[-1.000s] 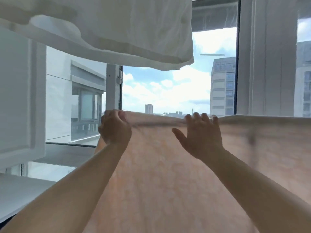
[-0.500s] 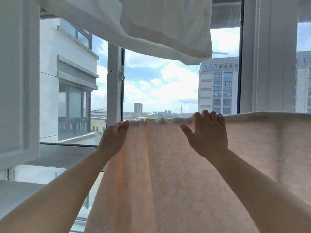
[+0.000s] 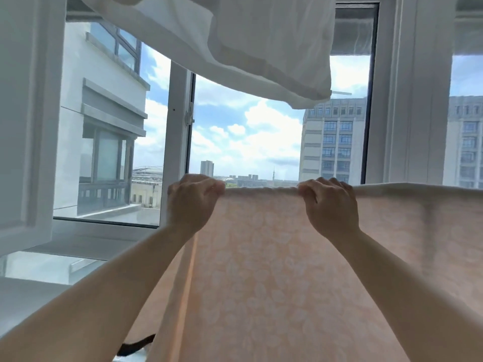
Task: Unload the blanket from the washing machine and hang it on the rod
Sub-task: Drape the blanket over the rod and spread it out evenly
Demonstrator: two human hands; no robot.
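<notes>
A pale peach blanket with a faint leaf pattern hangs in front of me, its top fold running level across the view to the right edge. The rod under that fold is hidden by the cloth. My left hand pinches the top fold at the blanket's left end. My right hand grips the same fold a forearm's length to the right. The cloth between the two hands is pulled flat and taut.
A white sheet hangs overhead, sagging down toward the right. Behind the blanket stands a white window frame with an open casement on the left. Buildings and sky lie beyond the glass.
Both hands went from lying flat on the bunched top edge to closing on it. The left hand slid left, and the wrinkles between the hands were pulled out.
</notes>
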